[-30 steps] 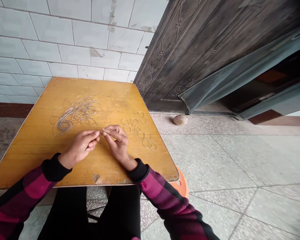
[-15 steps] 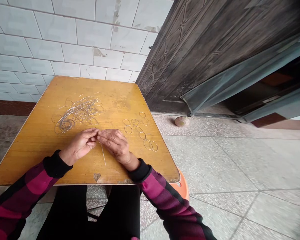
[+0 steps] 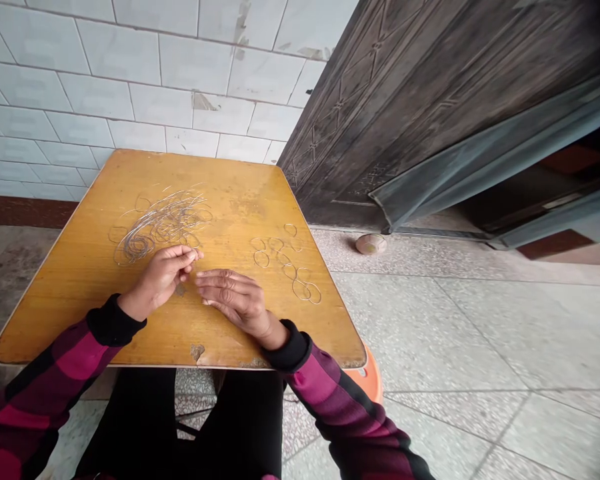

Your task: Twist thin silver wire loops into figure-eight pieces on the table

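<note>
- Yellow wooden table point(image 3: 245, 207) against a white tiled wall point(image 3: 135, 60).
- Wire tangle point(image 3: 164, 220) beyond the left hand point(image 3: 161, 277); wire loops point(image 3: 287, 265) farther right.
- Left fingertips pinched, contents too small to tell.
- Right hand point(image 3: 241, 301): fingers outstretched; cannot tell if gripping.

Anything pinched in the left hand point(image 3: 163, 277) is too small to tell.
The table point(image 3: 230, 333) partly hides an orange stool point(image 3: 373, 377); the frame crops a dark door point(image 3: 380, 120).

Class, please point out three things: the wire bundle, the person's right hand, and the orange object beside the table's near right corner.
Wire bundle point(image 3: 153, 220): head view, on the middle of its strands.
Right hand point(image 3: 240, 299): head view, on the back of the hand.
Orange object point(image 3: 374, 378): head view, on its visible curved part.
</note>
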`<state>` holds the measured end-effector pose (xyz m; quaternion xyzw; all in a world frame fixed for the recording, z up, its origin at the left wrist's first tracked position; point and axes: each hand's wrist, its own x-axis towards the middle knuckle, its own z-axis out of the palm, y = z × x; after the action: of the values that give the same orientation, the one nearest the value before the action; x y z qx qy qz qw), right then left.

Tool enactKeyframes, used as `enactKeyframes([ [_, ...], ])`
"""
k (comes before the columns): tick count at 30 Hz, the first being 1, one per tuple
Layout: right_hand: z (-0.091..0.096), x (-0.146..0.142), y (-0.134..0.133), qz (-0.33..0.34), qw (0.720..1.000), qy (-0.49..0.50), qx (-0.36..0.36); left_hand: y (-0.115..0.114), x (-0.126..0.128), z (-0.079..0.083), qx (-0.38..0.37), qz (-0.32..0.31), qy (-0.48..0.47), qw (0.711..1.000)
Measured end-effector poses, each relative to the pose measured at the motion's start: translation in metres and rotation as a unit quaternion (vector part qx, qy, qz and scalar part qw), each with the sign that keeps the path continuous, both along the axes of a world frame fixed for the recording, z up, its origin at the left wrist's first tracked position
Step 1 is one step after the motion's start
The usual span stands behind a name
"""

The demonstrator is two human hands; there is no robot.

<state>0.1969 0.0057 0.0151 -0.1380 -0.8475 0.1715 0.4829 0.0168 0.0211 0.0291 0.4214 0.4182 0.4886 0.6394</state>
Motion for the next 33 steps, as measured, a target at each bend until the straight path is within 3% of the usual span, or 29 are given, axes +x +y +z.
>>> enactKeyframes([
  [3, 0.0019, -0.0006, 0.0017, 0.024, 0.998, 0.022, -0.046, -0.0008, -0.0004, -0.0011, 0.091, 0.013, 0.086, 0.992],
  [6, 0.0011, -0.0004, 0.0051, 0.038, 0.994, 0.034, -0.094, -0.0025, -0.0016, -0.0004, 0.197, 0.028, 0.205, 0.958],
  [9, 0.0007, 0.0002, 0.0070, 0.046, 0.988, 0.033, -0.145, -0.0050, -0.0029, 0.0023, 0.253, 0.027, 0.274, 0.927],
  [13, 0.0028, 0.0016, 0.0066, 0.071, 0.965, 0.058, -0.245, -0.0071, -0.0034, 0.0036, 0.234, -0.005, 0.260, 0.937],
  [18, 0.0044, 0.0028, 0.0059, 0.130, 0.913, 0.100, -0.373, -0.0062, -0.0009, 0.0034, 0.137, -0.037, 0.122, 0.982],
  [23, 0.0030, 0.0007, 0.0039, 0.144, 0.876, 0.153, -0.435, -0.0054, 0.0012, 0.0071, 0.106, -0.033, 0.034, 0.993],
  [29, 0.0000, 0.0004, 0.0059, 0.142, 0.826, 0.212, -0.503, -0.0055, -0.0010, 0.0036, 0.157, -0.069, 0.087, 0.981],
  [33, 0.0001, 0.0043, 0.0098, 0.167, 0.778, 0.168, -0.582, -0.0061, -0.0027, 0.0007, 0.195, -0.128, 0.173, 0.957],
])
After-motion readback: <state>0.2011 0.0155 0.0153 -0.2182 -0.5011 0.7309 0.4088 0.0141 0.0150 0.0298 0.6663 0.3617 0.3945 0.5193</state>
